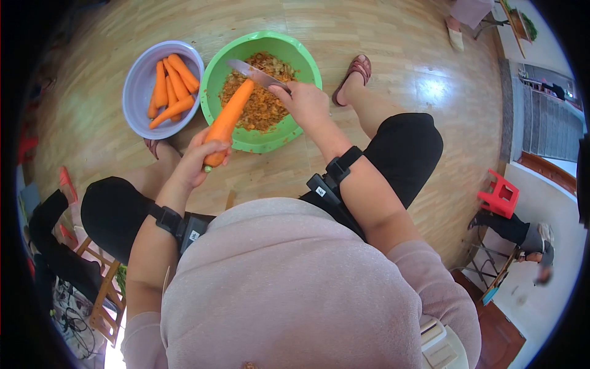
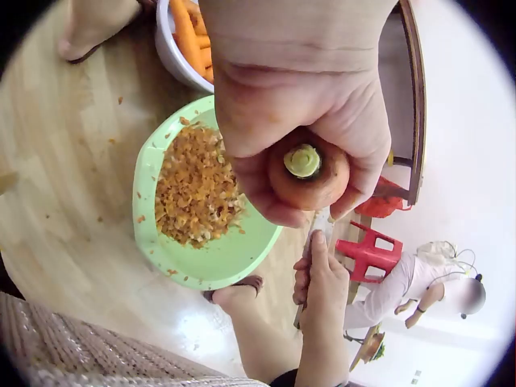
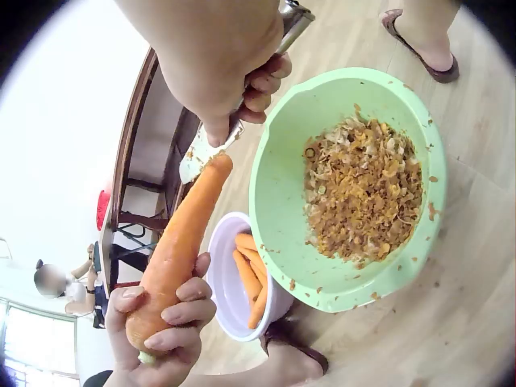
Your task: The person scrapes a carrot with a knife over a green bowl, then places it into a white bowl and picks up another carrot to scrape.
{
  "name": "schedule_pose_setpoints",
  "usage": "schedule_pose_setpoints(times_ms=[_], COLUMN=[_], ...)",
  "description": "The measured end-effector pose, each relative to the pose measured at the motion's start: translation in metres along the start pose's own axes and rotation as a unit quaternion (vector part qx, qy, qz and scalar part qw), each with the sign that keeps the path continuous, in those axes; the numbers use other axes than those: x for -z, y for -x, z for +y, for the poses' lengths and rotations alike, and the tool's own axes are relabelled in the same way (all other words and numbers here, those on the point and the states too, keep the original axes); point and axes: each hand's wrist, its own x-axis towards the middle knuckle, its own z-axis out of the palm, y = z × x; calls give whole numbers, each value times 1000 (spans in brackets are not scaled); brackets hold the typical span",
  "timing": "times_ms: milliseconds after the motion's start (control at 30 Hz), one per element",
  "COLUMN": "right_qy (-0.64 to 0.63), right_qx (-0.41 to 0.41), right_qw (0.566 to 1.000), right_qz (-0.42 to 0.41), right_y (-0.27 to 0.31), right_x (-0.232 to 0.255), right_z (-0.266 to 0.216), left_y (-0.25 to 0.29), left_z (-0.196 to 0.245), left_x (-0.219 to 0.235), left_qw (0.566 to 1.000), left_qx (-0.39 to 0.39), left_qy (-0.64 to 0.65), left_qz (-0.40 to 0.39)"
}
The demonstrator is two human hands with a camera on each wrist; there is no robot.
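Observation:
My left hand (image 1: 200, 157) grips a large carrot (image 1: 230, 120) near its stem end, and the tapered tip points away and up to the right. In my right hand (image 1: 307, 106) is the handle of a knife (image 1: 261, 75), its flat metal blade at the carrot's tip. Both are held over the edge of a green basin (image 1: 310, 55) with orange and brown shavings (image 3: 363, 189) in it. The left wrist view shows the carrot's cut stem (image 2: 303, 161) within the curled fingers.
A pale purple bowl (image 1: 130, 92) holding several carrots (image 1: 161, 83) stands left of the basin on the wooden floor (image 1: 393, 37). Sandalled feet flank the two containers. A red stool (image 1: 499, 194) and a seated person are at the right; dark chairs and cables lie at lower left.

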Motion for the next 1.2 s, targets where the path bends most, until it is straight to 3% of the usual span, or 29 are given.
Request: schedule_pose_setpoints(times_ms=[100, 167, 267, 400, 467, 533, 667, 800, 867, 967, 1067, 1200], right_qy=[6, -41, -21, -10, 15, 10, 11, -12, -61, -135, -115, -88], right_qx=[-21, 38, 40, -3, -47, -39, -45, -34, -7, 54, 99, 163], right_qw=[1000, 998, 998, 1000, 998, 999, 999, 999, 997, 989, 987, 981], right_qz=[3, 11, -31, 5, -33, -20, -1, 13, 46, 18, -56, -62], right_y=[2, 5, 7, 0, -1, -1, 0, 0, 2, 6, 13, 23], right_x=[5, 4, 0, -9, -5, -7, -7, -10, -12, -8, -8, -15], right_z=[-7, -11, -15, 10, 13, 10, 4, 5, 4, -8, -23, -30], left_y=[0, -1, -1, -2, -2, -1, -3, -4, -5, -5, -6, -9], left_z=[1, 1, -1, -4, -1, 2, -2, -2, -2, 0, -1, -6], left_x=[-3, -3, 1, 5, 5, 0, 5, 1, 1, -2, 1, 8], left_qw=[1000, 999, 1000, 1000, 1000, 999, 999, 996, 995, 996, 997, 997], left_qx=[-7, -13, -5, 0, -1, -8, -24, -27, -23, -34, -28, -20], left_qy=[-4, -2, -11, -17, -31, -15, -18, -74, -82, -53, -47, -18], left_qz=[19, 34, 17, 1, -1, 33, 24, 51, 59, 69, 62, 76])
